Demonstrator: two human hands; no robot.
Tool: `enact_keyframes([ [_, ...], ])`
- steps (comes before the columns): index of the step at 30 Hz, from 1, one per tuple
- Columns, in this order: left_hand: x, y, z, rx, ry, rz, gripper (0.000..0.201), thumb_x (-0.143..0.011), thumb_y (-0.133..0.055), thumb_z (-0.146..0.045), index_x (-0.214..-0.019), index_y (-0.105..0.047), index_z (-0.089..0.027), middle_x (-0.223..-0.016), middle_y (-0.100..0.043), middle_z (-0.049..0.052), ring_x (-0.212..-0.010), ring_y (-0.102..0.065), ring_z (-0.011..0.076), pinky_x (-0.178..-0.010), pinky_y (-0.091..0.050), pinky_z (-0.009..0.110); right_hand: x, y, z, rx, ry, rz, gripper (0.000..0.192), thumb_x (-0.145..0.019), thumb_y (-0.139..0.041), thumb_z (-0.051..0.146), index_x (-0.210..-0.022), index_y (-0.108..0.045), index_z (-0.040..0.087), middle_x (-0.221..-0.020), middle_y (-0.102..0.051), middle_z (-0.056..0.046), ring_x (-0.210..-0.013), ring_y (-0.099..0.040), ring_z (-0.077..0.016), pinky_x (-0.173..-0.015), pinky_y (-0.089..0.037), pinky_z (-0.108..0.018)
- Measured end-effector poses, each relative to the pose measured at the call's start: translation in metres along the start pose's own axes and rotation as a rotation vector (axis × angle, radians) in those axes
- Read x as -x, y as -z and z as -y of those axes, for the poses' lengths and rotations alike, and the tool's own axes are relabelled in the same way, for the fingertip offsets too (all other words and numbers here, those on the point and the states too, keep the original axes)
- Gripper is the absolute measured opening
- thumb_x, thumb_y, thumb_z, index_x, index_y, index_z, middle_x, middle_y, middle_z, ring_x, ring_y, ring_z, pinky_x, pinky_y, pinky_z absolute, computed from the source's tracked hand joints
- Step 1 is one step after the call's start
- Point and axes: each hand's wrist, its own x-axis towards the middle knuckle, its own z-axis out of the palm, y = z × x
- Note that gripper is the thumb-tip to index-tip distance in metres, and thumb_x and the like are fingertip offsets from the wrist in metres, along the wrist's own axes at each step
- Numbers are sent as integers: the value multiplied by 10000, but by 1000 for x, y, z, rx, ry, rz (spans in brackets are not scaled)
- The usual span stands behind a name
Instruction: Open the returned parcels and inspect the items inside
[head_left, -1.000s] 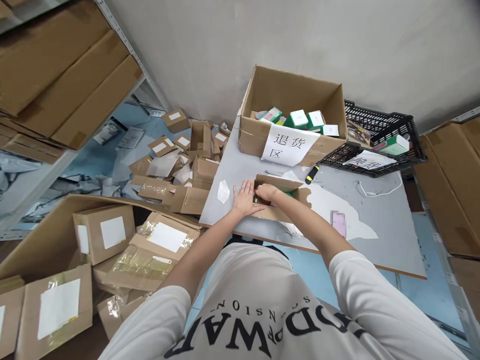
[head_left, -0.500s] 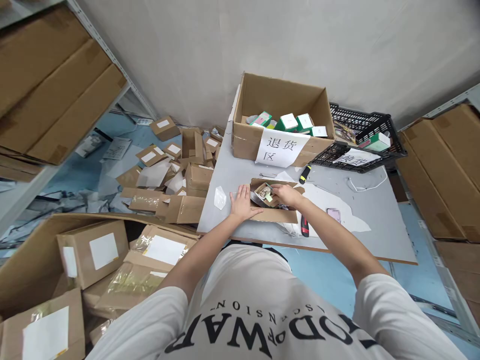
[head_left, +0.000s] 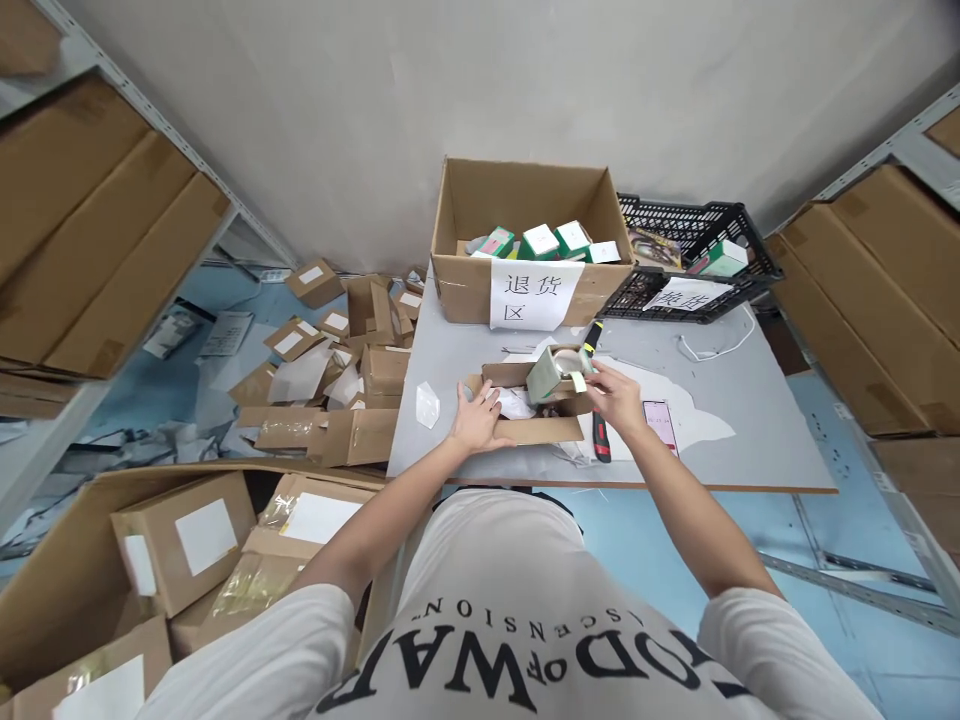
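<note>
An open cardboard carton (head_left: pixel 541 431) lies on the table in front of me, with crumpled white paper (head_left: pixel 513 402) inside. My left hand (head_left: pixel 475 420) rests on the carton's left end, its fingers spread. Tilted above the carton's right part is a small pale green box (head_left: pixel 544 380), its top open and something round and light inside that I cannot make out. My right hand (head_left: pixel 615 394) grips this box by its right side. Just below my right hand lies a red and black utility knife (head_left: pixel 601 438); a yellow and black one (head_left: pixel 592 338) lies behind it.
At the table's back stand a large cardboard box (head_left: pixel 469 290) holding several green boxes and a black plastic crate (head_left: pixel 757 262). A phone (head_left: pixel 660 425) lies on the right of the tabletop (head_left: pixel 772 440). Opened cartons (head_left: pixel 360 425) pile up at left; a big box of parcels (head_left: pixel 210 535) stands nearer.
My right hand has lifted the small green box up out of the carton and tilted it. My left hand stays at the carton's left end. The phone's screen now shows lit.
</note>
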Motion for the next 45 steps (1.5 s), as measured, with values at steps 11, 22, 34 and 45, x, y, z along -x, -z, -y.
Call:
enact_keyframes([
  [11, -23, -9, -29, -187, 61, 116, 542, -704, -649, -519, -1083, -667, -132, -835, -695, 158, -908, -608, 347, -1075, 108, 666, 30, 93, -29, 117, -81, -564, 159, -796, -623, 347, -762, -697, 210, -743, -713, -50, -998, -669, -276, -756, -558, -364],
  [22, -39, 4, 47, -168, 309, 73, 400, -823, -565, -462, -1051, -592, -135, -992, -672, 179, -971, -609, 326, -1040, 74, 689, 66, 32, -49, 67, -151, -276, 214, -845, -517, 317, -773, -691, 215, -881, -731, -90, -1042, -651, -268, -794, -560, -375],
  [34, -43, 5, 49, -88, 342, 68, 587, -812, -503, -264, -1374, -385, -141, -1450, -377, 184, -1389, -223, 349, -1060, 17, 702, 92, -65, -53, 67, -99, -25, 254, -887, -463, 268, -859, -704, 192, -1088, -699, -104, -1113, -614, -235, -877, -539, -351],
  [45, -31, 1, -29, 118, 73, -84, 789, -794, -560, -435, -1450, -251, -126, -1550, -138, 173, -1433, -93, 339, -1122, 8, 592, 101, -49, -48, 86, -76, 114, 283, -876, -488, 265, -1089, -649, 171, -1352, -531, -126, -1128, -601, -237, -822, -555, -339],
])
